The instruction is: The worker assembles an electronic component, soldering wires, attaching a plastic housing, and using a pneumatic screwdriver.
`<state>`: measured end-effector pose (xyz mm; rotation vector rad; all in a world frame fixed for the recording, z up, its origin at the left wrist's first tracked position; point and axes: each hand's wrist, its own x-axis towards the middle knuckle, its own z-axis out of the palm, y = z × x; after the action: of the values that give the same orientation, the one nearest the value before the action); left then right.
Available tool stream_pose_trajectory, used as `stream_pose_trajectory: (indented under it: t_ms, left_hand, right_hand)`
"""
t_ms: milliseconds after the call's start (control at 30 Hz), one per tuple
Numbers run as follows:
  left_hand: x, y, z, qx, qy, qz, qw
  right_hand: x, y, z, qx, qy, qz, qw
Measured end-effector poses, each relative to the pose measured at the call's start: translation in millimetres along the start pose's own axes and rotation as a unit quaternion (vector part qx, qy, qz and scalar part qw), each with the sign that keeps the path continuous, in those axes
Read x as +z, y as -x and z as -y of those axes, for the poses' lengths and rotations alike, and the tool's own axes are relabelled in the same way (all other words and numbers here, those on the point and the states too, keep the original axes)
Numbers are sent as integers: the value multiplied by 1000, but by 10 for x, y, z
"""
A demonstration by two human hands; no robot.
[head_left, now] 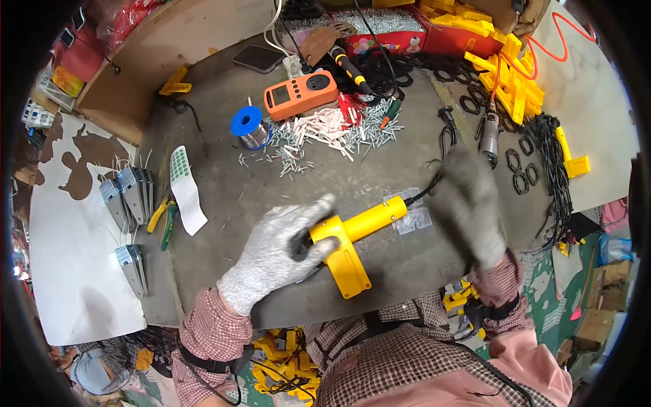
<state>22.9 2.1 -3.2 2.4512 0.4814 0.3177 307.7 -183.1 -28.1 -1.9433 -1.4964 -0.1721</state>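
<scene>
My left hand [281,241], in a grey knit glove, grips a yellow plastic tool housing [349,261] by its wide head, the thumb and fingers around it. The housing has a round handle [376,220] with small screws, pointing right and away from me. A black cord [426,188] runs out of the handle's end. My right hand [468,203], also gloved, is smeared by motion above the table, right of the cord. Its fingers do not show clearly. A grey power screwdriver [488,139] hangs from a red coiled line just beyond it.
An orange meter [300,95], a blue solder spool [249,126] and piles of screws [373,129] and pale sleeves [319,127] lie at the back. Yellow housings [515,88], black rings [519,169] and bundled cords [553,183] are at right. Pliers [168,224] and grey parts [130,203] lie left.
</scene>
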Motion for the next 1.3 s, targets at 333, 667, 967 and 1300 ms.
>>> stream_pose_trajectory:
  t_ms: [333, 667, 967, 1300]
  left_hand:
    - [358, -507, -199, -1, -26, 132, 991]
    - [302, 828, -293, 18, -19, -131, 991]
    - [951, 1088, -330, -12, -99, -158, 982]
    - [974, 1088, -271, -4, -51, -157, 986]
  right_hand:
    - [-73, -328, -1264, 169, 222, -18, 960]
    - [274, -238, 763, -170, -52, 255, 951]
    - [578, -144, 608, -102, -109, 284, 947]
    - [605, -142, 572, -99, -118, 270, 950]
